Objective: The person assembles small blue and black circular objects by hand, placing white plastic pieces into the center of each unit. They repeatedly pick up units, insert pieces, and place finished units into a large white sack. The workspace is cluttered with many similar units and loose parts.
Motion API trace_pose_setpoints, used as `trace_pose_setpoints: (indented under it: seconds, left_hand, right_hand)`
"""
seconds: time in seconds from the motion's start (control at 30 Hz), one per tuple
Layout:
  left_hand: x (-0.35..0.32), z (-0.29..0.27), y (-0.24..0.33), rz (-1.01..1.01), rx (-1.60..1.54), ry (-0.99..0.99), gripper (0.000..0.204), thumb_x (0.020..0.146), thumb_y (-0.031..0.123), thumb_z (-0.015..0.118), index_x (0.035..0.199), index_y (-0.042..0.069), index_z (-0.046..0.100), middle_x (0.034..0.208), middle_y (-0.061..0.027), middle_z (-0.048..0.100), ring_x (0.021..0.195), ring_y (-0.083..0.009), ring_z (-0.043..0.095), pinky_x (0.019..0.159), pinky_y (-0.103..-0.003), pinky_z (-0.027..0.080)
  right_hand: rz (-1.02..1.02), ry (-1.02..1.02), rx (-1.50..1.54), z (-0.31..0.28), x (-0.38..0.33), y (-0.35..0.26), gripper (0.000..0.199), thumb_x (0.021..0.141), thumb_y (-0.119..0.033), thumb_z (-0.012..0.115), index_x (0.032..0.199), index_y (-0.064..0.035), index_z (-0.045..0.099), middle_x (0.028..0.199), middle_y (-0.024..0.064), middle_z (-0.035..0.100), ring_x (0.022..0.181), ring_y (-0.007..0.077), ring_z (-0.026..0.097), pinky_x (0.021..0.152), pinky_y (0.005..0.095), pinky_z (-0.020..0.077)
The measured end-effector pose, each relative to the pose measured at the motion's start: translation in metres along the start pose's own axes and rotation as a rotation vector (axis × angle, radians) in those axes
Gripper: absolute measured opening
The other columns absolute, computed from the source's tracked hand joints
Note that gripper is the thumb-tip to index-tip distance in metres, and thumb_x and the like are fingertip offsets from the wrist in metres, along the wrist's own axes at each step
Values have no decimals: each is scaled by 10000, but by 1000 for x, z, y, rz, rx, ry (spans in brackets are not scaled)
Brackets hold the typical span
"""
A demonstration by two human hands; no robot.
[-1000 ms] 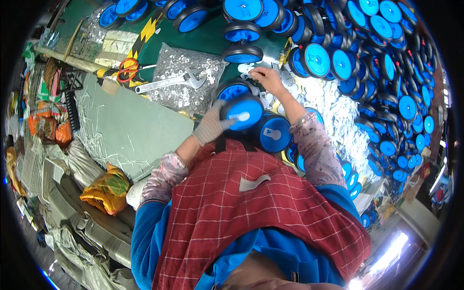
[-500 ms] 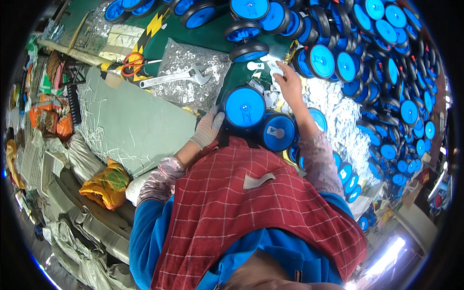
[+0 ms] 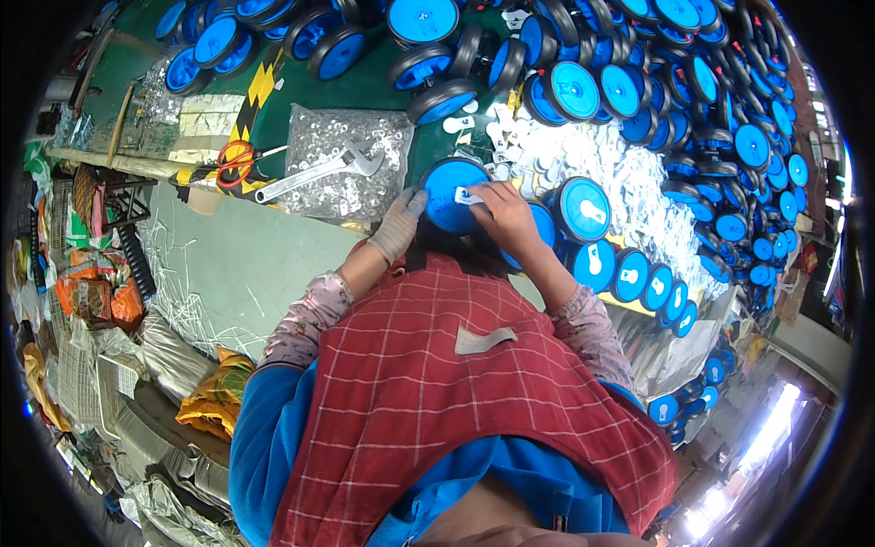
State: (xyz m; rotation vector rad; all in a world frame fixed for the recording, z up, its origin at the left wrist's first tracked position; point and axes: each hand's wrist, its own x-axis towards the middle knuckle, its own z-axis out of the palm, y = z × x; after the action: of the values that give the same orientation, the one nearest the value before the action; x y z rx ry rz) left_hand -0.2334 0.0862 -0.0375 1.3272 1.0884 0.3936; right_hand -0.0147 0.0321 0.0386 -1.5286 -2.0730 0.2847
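A blue wheel with a black tyre faces up in front of my red checked apron. My left hand, in a pale glove, is closed on its left edge, thumb on the rim. The fingers of my bare right hand pinch a small white keyhole-shaped piece against the blue face, near its middle. My fingertips partly cover that piece. To the right lies another blue wheel bearing a similar white piece, and several more like it run in a row towards the lower right.
Loose white pieces are heaped beyond my right hand. Blue wheels crowd the far and right sides. Left of centre, an adjustable wrench lies on a clear bag of small metal parts, beside red-handled scissors.
My right hand has come back from the loose pieces to the wheel, bringing a white piece onto its face. My left hand stays on the wheel's edge. The whole view has shifted slightly.
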Motion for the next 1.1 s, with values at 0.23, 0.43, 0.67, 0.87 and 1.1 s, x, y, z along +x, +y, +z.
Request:
trace_pose_setpoints:
  seconds: [0.23, 0.43, 0.67, 0.87, 1.1]
  left_hand:
    - [18, 0, -22, 208, 130, -53, 513, 894, 82, 631, 1366, -1, 447, 1298, -255, 546, 1183, -358, 561, 993, -399, 467]
    - [14, 6, -2, 54, 118, -7, 588, 938, 296, 662, 1361, -37, 425, 1265, -209, 584, 1149, -261, 575, 977, -383, 465]
    - [0, 0, 25, -16, 128, -47, 617, 910, 351, 689, 1301, -57, 438, 1186, -282, 606, 1116, -385, 605, 969, -420, 468]
    - [-14, 12, 14, -42, 408, 26, 686, 910, 427, 649, 1396, 18, 391, 1241, -297, 571, 1155, -430, 570, 988, -458, 460]
    - [122, -11, 123, 560, 890, 391, 609, 847, 231, 712, 1361, 32, 455, 1297, -207, 558, 1148, -418, 560, 947, -479, 480]
  right_hand:
    - [-27, -6, 63, 26, 10, -9, 241, 732, -113, 758, 966, -79, 709, 1076, 85, 649, 1017, 297, 592, 856, 425, 501]
    - [543, -310, 217, 23, 36, 10, 750, 620, -275, 850, 1297, -165, 547, 1309, 218, 503, 1166, 421, 512, 1000, 493, 426]
    - [434, -657, 355, 32, 69, 81, 491, 795, -375, 756, 1176, -81, 661, 1082, 202, 664, 1051, 343, 632, 889, 412, 505]
    - [182, -356, -14, 84, 83, 137, 473, 792, -143, 710, 1257, -166, 621, 1243, 112, 638, 1041, 329, 648, 880, 430, 534]
    - [159, -346, -188, 77, 84, 145, 312, 797, -145, 662, 1099, -93, 606, 1057, 156, 599, 934, 347, 660, 778, 460, 545]
